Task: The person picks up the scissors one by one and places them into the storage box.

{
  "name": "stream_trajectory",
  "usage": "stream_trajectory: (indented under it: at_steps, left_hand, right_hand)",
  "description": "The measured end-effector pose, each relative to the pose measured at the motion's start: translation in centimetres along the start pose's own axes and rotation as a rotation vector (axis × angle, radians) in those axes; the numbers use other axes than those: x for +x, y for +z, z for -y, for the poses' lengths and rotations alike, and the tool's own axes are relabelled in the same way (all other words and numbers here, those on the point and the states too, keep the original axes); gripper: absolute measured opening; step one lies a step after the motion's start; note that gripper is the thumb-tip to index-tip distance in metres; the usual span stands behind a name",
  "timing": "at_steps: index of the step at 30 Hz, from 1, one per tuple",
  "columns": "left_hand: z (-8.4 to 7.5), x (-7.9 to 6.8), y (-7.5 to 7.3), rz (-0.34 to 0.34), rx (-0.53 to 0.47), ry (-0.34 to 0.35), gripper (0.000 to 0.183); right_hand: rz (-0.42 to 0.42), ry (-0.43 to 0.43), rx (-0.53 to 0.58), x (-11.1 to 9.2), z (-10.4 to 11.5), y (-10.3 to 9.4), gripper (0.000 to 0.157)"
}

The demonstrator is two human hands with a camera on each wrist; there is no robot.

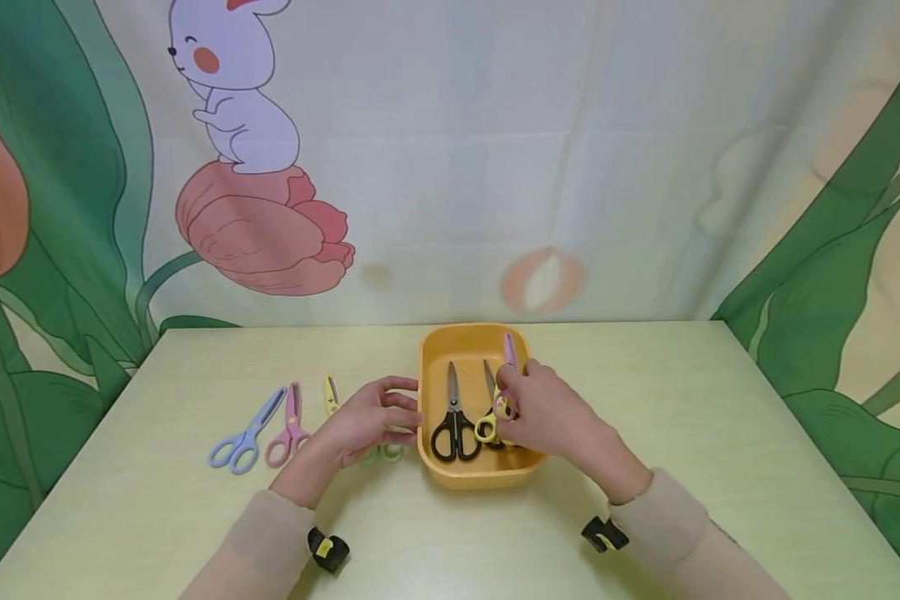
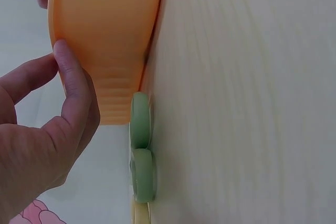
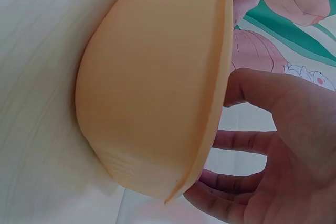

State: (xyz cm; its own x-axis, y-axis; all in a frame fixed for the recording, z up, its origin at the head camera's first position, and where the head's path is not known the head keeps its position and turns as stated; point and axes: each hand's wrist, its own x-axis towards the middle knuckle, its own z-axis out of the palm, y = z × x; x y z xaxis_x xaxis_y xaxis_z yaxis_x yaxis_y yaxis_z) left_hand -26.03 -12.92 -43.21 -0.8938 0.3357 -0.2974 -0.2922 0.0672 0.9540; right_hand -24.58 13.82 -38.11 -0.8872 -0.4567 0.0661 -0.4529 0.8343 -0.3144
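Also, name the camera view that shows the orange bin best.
The head view: it looks down into the orange bin, showing its inside and most of its rim, though the right hand covers part. Both wrist views show its outer wall side-on, cut off at the top.

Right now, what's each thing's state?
Tray, upright
Left black scissors, closed
Other black scissors, partly hidden
Yellow scissors in tray, partly hidden
Blue scissors, closed
Pink scissors on table, closed
Yellow scissors on table, partly hidden
Green scissors, partly hidden
Other pink scissors, held by right fingers
Left fingers, touching tray
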Motion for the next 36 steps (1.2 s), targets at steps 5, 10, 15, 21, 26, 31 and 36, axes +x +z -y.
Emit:
stream_trajectory:
  at_steps: [5, 10, 15, 21, 26, 31, 36]
  left_hand:
    - [0.1, -0.1, 0.1, 0.002, 0.0, 0.0, 0.06]
    - [-0.1, -0.2, 0.1, -0.002, -0.005, 0.005, 0.06]
    - [-0.1, -0.1, 0.0, 0.008, -0.006, 0.008, 0.06]
    - [0.0, -0.1, 0.0, 0.002, -0.008, 0.003, 0.059]
    - [0.0, -0.1, 0.0, 0.004, -0.015, 0.01, 0.059]
    - [0.0, -0.1, -0.1, 0.011, -0.009, 0.006, 0.06]
    - [0.1, -0.1, -0.1, 0.012, -0.004, 0.012, 0.061]
  right_hand:
    - [0.008, 0.011, 0.004, 0.0, 0.2, 0.2, 0.03]
    - [0.009, 0.006, 0.003, 0.1, 0.2, 0.3, 0.027]
    - [0.009, 0.003, 0.003, 0.1, 0.1, 0.4, 0.025]
    - [0.014, 0.001, 0.015, 0.2, 0.2, 0.4, 0.025]
    - [0.01, 0.0, 0.013, 0.2, 0.2, 0.5, 0.026]
    - [0.039, 0.01, -0.005, 0.4, 0.3, 0.9, 0.028]
    - [0.085, 0.034, -0.004, 0.7, 0.6, 1.5, 0.031]
